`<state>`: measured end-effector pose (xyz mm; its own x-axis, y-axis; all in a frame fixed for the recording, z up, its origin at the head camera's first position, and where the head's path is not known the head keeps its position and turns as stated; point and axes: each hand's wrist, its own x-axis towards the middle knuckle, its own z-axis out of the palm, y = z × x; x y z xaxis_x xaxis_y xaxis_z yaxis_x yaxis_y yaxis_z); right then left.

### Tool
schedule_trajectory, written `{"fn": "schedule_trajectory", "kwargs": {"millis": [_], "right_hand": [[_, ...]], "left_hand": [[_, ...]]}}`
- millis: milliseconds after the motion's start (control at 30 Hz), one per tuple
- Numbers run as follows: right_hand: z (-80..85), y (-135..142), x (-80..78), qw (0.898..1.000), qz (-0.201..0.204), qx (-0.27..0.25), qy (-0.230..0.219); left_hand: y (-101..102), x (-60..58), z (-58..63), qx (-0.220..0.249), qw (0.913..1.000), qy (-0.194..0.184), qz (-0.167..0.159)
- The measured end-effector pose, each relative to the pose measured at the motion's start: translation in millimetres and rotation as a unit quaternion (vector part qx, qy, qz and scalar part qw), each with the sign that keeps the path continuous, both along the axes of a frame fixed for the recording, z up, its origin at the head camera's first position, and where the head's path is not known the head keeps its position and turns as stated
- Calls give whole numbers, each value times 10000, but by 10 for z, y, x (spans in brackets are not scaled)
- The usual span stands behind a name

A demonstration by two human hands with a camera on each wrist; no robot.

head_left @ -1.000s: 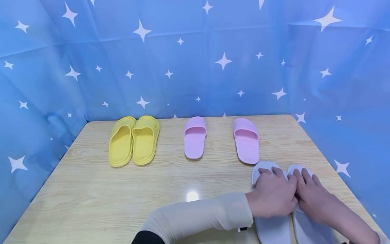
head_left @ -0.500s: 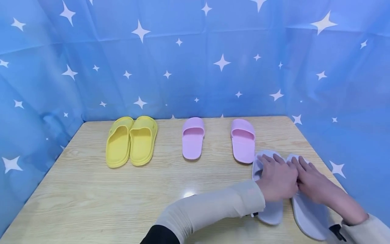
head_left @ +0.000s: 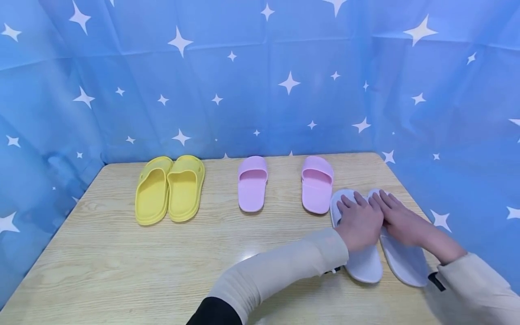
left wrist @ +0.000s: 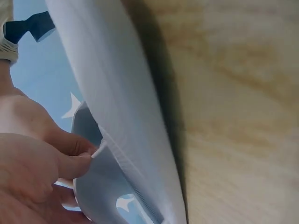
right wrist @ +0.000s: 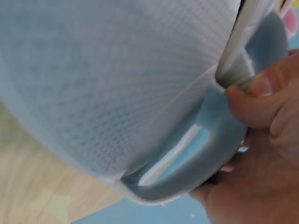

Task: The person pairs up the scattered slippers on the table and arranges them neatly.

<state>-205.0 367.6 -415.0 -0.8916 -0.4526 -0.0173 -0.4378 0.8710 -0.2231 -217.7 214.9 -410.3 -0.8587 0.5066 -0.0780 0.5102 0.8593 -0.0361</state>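
Note:
Two white slippers lie side by side at the right in the head view, toes pointing away. My left hand [head_left: 359, 223] grips the left white slipper [head_left: 367, 266] by its strap. On the right white slipper [head_left: 406, 264], my right hand [head_left: 404, 223] holds the strap from above. Both thumbs pinch the straps' inner edges, as the left hand [left wrist: 32, 172] in the left wrist view and the right hand [right wrist: 266, 121] in the right wrist view show. The two hands touch each other. Whether the soles touch the table is hard to tell.
A pink slipper [head_left: 251, 194] stands near the table's back edge, with a second pink slipper [head_left: 317, 196] close to the left white one. A pair of yellow slippers [head_left: 184, 196] stands at the back left. Blue star-printed cloth [head_left: 227, 76] surrounds the wooden table [head_left: 162, 266].
Both hands have carried the white slippers away from the front edge toward the back of the table, beside the right pink slipper. The head view has shifted a little.

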Motion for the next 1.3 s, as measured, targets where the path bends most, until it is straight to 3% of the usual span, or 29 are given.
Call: {"fn": "schedule_trajectory", "kwargs": {"millis": [233, 433, 567, 700, 967, 1167, 1300], "right_hand": [[-28, 67, -213, 9989, 265, -83, 369], [7, 55, -316, 9999, 124, -2, -67], [13, 37, -328, 9994, -66, 213, -254], [3, 3, -318, 9990, -112, 416, -149], [26, -28, -175, 9951, -9, 865, 479], [34, 41, -217, 9987, -64, 414, 304], [15, 82, -311, 9986, 42, 220, 470]], "left_hand": [[62, -146, -3, 206, 9993, -5, 303], [115, -123, -64, 224, 9971, -54, 730], [82, -26, -161, -344, 9963, 263, 738], [69, 39, -205, -827, 9928, 408, 761], [85, 296, -154, -733, 9952, 98, 647], [63, 239, -101, -496, 9975, 111, 482], [57, 150, -94, -447, 9978, 231, 437]]}}
